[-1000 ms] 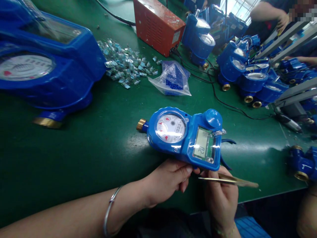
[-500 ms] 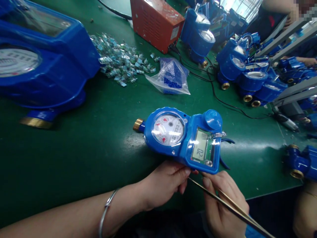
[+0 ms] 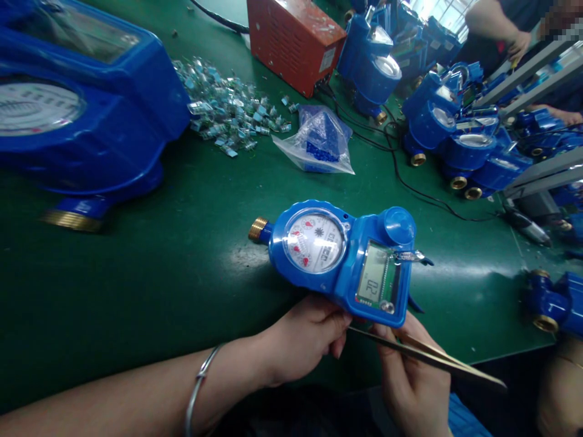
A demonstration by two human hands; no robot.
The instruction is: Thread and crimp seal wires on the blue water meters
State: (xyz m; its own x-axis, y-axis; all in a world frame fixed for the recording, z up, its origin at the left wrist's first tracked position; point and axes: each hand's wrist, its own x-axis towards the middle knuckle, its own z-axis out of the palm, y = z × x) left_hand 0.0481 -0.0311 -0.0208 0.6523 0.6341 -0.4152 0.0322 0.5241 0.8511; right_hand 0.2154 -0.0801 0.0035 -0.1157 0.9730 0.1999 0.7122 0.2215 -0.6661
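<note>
A blue water meter (image 3: 339, 282) lies in front of me, its round dial at the left and its small display at the right, with a brass threaded end sticking out. Below its near side, my left hand (image 3: 310, 340) is closed, thumb against fingers; what it pinches is hidden. My right hand (image 3: 416, 376) grips a pair of long metal tweezers (image 3: 455, 362), partly under the meter's right end. One thin end of the tweezers points toward my left fingertips. Dark blue wires (image 3: 415, 303) stick out past the meter's right end.
A large blue meter (image 3: 122, 127) stands close at left. Behind are a pile of small clear parts (image 3: 241, 109), a plastic bag with blue bits (image 3: 319, 145) and an orange box (image 3: 291, 45). Several meters (image 3: 469, 145) and black cables fill the right, where other people's arms (image 3: 496, 24) show.
The tweezers' right end has swung upward, so the tool lies flatter in my right hand. The meter has tilted slightly, and the whole view has shifted a little. My left hand holds nearly the same pose.
</note>
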